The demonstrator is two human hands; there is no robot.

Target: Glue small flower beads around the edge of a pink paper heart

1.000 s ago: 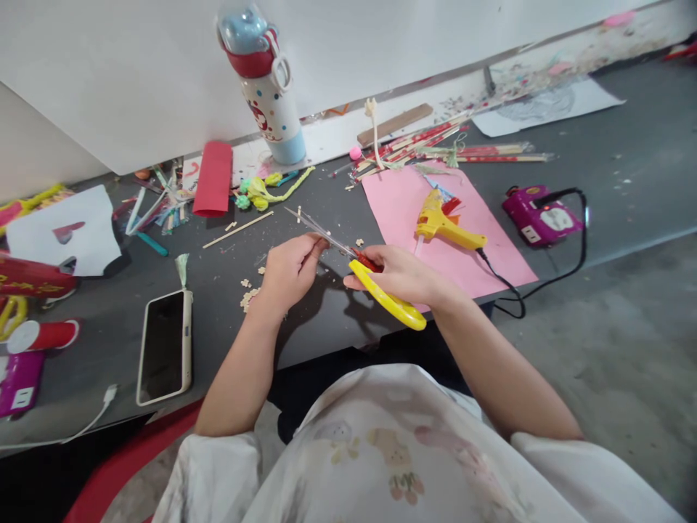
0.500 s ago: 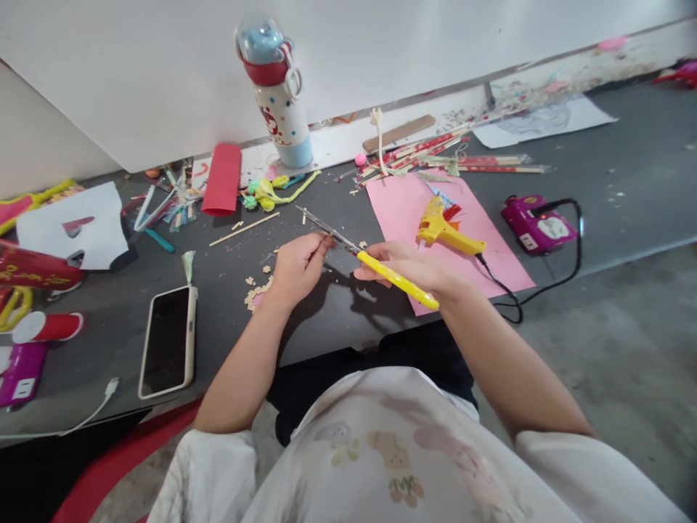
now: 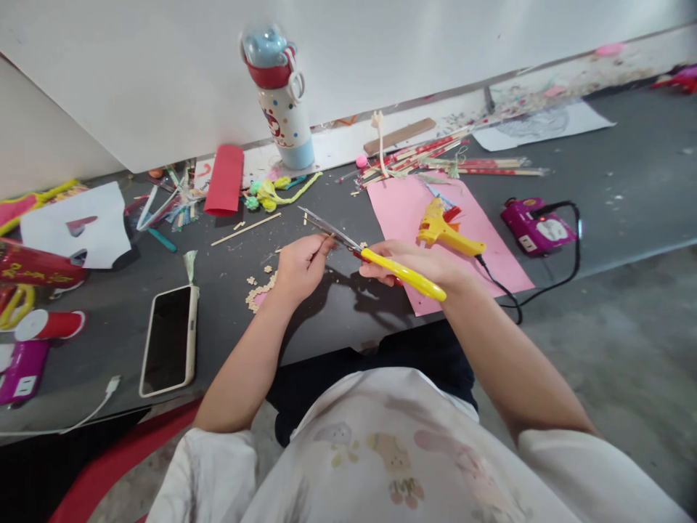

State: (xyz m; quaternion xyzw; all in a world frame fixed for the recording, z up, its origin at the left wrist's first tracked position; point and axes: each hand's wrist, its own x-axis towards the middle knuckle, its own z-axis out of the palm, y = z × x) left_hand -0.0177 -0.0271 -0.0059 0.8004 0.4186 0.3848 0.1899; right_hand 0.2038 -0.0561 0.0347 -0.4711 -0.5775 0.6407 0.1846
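the right hand (image 3: 408, 265) grips yellow-handled scissors (image 3: 381, 261), their blades (image 3: 321, 223) pointing to the upper left, while the left hand (image 3: 302, 267) pinches its fingertips (image 3: 326, 245) together at the blades, anything between them too small to tell. near the left hand lie pale bits (image 3: 253, 299), with a thin stick (image 3: 245, 229) beyond and a phone (image 3: 168, 340) farther left on the dark table (image 3: 327, 330). past the right hand a yellow glue gun (image 3: 449, 232) lies on pink paper (image 3: 397, 207), a purple box (image 3: 536, 225) sits to its right, and a bottle (image 3: 288, 120) stands upright at the back beside a red packet (image 3: 224, 180).
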